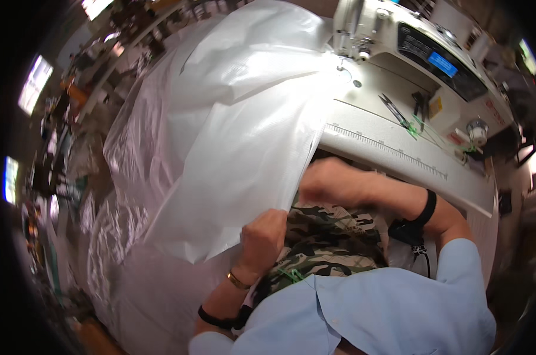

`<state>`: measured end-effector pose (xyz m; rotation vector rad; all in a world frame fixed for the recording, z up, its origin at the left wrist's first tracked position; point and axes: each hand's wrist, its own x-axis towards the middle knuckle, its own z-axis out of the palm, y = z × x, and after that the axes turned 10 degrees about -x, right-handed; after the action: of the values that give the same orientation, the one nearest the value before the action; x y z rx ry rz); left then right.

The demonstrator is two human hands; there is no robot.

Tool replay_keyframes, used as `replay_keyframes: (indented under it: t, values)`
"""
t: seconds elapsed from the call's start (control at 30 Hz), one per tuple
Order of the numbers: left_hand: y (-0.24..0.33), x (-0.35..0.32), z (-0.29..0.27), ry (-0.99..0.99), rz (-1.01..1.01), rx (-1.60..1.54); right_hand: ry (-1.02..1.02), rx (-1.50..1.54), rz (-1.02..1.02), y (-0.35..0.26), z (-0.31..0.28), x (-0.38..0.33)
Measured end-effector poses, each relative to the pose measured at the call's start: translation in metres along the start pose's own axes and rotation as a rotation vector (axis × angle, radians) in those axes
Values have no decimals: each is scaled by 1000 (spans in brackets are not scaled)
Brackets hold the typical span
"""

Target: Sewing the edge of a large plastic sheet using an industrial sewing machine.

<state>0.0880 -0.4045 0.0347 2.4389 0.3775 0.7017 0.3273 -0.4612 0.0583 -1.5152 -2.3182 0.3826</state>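
Observation:
A large white, glossy plastic-like sheet (238,136) runs from under the sewing machine's needle area (342,68) down toward my lap. My left hand (264,239) is closed in a fist on the near end of its right edge. Further up that same edge, my right hand (327,179) is curled, slightly blurred, with its fingers turned against the sheet. The fingertips of both hands are hidden. The sewing machine (392,41) stands at the far right, its lamp lighting the sheet brightly.
Black snips (395,112) with green thread lie on the machine bed. A printed ruler scale (386,148) runs along the table's near edge. Crumpled translucent sheeting (138,148) spreads at the left. Camouflage cloth (333,236) covers my lap.

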Motion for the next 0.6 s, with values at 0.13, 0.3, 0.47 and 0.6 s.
replay_keyframes:
  t: [0.13, 0.3, 0.47, 0.6]
  values:
    - [12, -1, -2, 134, -277, -321, 369, -296, -83, 46, -45, 7]
    - [18, -9, -4, 210, -564, -627, 295, -95, 31, 67, -47, 2]
    - [23, -12, -3, 226, -427, -620, 282, -23, 52, 74, -49, 4]
    - [32, -4, -2, 244, -299, -513, 254, -66, -27, 73, -53, 4]
